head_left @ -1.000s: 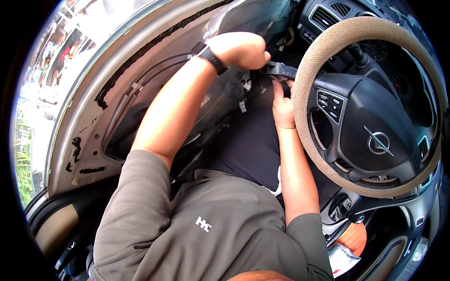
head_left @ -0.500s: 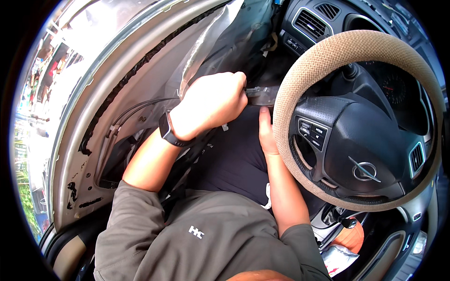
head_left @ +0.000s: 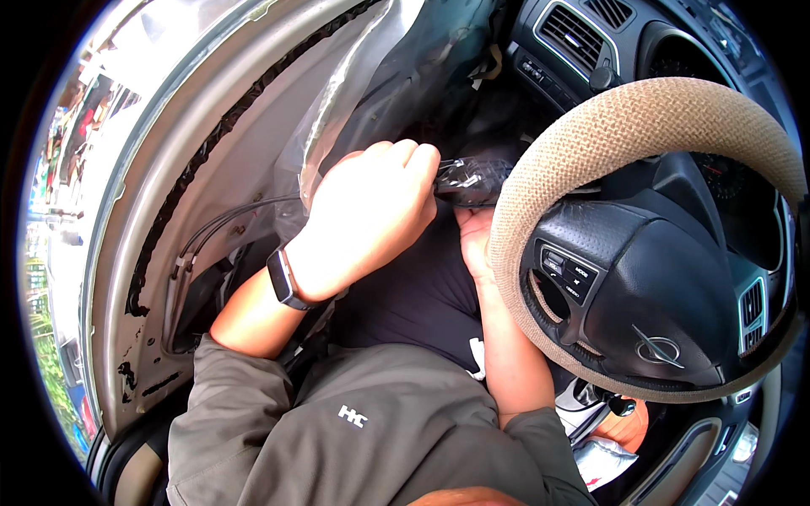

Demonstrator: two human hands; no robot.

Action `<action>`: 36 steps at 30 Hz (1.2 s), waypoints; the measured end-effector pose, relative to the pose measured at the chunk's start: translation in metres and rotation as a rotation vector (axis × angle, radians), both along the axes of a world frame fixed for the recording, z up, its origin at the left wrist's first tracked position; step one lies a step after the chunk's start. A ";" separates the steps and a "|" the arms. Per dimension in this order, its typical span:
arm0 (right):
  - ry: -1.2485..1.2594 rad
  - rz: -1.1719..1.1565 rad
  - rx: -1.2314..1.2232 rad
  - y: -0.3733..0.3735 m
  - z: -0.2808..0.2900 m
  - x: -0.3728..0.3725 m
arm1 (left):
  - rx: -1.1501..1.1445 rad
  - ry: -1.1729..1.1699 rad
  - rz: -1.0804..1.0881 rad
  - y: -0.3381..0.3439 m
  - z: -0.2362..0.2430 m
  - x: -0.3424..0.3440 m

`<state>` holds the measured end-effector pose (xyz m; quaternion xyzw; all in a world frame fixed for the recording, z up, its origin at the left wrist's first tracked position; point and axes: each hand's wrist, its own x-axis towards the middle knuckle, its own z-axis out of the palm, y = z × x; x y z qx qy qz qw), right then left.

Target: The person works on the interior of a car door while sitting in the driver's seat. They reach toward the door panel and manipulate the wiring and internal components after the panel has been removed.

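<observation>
Dark part (head_left: 472, 179), crinkled clear wrap

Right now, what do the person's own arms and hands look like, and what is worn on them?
Both forearms are bare below short grey-olive sleeves. The left hand and right hand wear no gloves. A slim black wristband with a small dark screen circles the left wrist.

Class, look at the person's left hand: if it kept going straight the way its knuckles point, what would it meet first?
Most likely the beige rim of the steering wheel, just past the dark plastic-wrapped part the left hand grips. Depth is unclear, so it might pass in front of the rim.
</observation>
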<state>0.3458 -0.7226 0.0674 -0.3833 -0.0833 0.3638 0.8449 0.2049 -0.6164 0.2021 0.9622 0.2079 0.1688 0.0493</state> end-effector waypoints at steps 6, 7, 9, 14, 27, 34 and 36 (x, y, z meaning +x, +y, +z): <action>0.406 0.171 0.363 0.013 -0.008 0.014 | -0.069 -0.074 -0.015 0.002 0.003 -0.004; 0.482 0.220 0.453 0.012 -0.006 0.016 | -0.072 -0.072 -0.016 0.002 0.005 -0.004; 0.453 0.239 0.457 0.010 -0.007 0.015 | -0.165 -0.070 -0.021 0.004 0.006 -0.005; 0.562 0.520 0.614 0.000 -0.011 0.036 | -0.219 -0.070 -0.028 0.007 0.008 -0.006; 0.498 0.300 0.504 -0.006 0.024 0.028 | -0.196 0.012 -0.145 0.016 0.022 -0.001; 0.564 0.420 0.588 0.014 0.006 0.022 | 0.216 0.076 -0.137 0.009 0.012 -0.008; 0.577 0.435 0.609 0.015 0.002 0.022 | 0.235 0.092 -0.139 0.013 0.011 -0.001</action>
